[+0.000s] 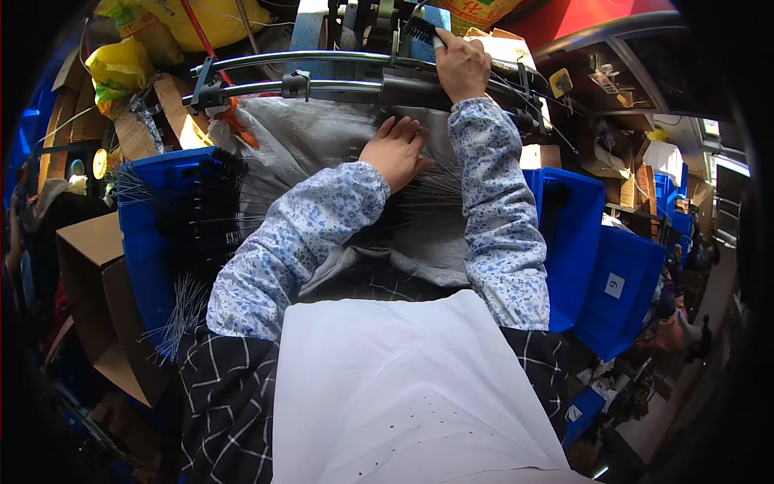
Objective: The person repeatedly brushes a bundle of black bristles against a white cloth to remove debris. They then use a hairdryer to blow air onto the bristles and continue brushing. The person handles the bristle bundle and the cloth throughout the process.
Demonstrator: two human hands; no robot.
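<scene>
My right hand point(463, 66) is closed around the pale handle of a brush with black bristles point(420, 31), up by the metal machine. Fingers stretched out, my left hand point(397, 153) lies palm down on a bunch of thin wire-stemmed brushes point(439, 184). Their wire ends stick out to both sides, and black bristles show in the shade below the hand. Under them a grey cloth point(278, 137) is spread over my lap. Part of the bunch is hidden by my left hand and sleeve.
Steel rails point(330, 86) of the machine cross in front. At left, a blue bin point(149, 266) holds many black-bristled wire brushes point(210, 202), beside an open cardboard box point(101, 298). Another blue bin point(576, 234) stands at right. Yellow sacks point(125, 73) sit far left.
</scene>
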